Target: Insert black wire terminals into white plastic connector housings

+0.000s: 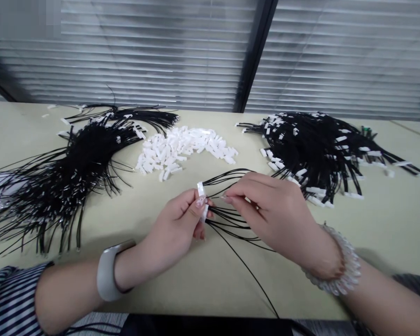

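Note:
My left hand [180,217] is closed on a white connector [200,188], its thumb across the middle and both ends showing. Several black wires [227,217] run from the connector to the right, under my right hand. My right hand [266,210] pinches a thin black wire between thumb and forefinger, just right of the connector. One longer wire [247,266] trails down over the table's front edge. The far end of most wires is hidden behind my right hand.
On the pale table [196,284], loose white connectors [168,149] are heaped at the centre back. A pile of black wires [87,158] lies left, and black wires with white connectors [311,149] lie right. Blinds [143,56] stand behind.

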{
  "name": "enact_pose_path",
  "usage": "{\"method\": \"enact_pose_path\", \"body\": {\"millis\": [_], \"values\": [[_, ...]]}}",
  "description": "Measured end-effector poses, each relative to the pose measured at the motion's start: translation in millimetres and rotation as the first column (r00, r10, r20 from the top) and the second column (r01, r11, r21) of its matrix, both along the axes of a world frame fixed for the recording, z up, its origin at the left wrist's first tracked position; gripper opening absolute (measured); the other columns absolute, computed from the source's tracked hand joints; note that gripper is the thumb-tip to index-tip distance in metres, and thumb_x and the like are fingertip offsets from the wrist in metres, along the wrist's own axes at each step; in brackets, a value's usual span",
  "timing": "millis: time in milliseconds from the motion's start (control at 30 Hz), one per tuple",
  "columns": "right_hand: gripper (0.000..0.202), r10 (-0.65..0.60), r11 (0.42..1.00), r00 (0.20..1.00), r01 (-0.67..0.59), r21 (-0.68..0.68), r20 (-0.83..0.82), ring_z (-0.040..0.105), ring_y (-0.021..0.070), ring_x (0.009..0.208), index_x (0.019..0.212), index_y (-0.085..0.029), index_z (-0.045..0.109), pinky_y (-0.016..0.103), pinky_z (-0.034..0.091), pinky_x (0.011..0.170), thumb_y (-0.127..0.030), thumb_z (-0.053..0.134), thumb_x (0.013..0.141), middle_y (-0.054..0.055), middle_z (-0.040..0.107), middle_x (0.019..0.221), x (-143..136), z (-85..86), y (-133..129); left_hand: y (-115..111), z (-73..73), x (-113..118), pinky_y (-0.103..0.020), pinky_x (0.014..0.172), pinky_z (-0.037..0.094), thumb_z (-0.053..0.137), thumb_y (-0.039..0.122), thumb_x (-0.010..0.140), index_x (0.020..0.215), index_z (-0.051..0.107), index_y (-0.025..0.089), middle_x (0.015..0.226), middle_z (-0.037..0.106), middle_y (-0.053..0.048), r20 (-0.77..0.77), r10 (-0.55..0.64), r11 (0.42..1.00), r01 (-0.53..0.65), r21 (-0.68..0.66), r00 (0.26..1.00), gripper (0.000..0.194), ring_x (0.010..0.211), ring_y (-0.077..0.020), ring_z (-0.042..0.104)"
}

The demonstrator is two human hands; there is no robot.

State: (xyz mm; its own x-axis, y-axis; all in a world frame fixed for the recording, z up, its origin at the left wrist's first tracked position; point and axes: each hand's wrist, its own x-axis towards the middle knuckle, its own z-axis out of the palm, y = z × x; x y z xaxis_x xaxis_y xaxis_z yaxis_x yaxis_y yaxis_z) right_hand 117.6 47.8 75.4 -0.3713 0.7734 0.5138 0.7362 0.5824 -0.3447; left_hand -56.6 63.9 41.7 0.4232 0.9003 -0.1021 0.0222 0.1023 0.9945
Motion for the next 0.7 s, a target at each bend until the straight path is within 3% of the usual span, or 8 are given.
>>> {"method": "enact_pose_path", "body": {"millis": [700], "values": [[0.021,0.047,0.998,0.996,-0.05,0.03,0.078,0.048,0.0065,0.063,0.072,-0.015,0.06,0.019,0.038,0.057,-0.01,0.042,0.081,0.0,0.056,0.067,-2.9,-11.4,3.2,-1.6,0.9,0.6,-0.018,0.046,0.039,0.043,0.037,0.085,0.074,0.05,0.016,0.057,0.043,0.004,-0.019,-0.066,0.997,0.065,-0.032,0.998,0.025,0.045,-0.0051,0.038]]}}
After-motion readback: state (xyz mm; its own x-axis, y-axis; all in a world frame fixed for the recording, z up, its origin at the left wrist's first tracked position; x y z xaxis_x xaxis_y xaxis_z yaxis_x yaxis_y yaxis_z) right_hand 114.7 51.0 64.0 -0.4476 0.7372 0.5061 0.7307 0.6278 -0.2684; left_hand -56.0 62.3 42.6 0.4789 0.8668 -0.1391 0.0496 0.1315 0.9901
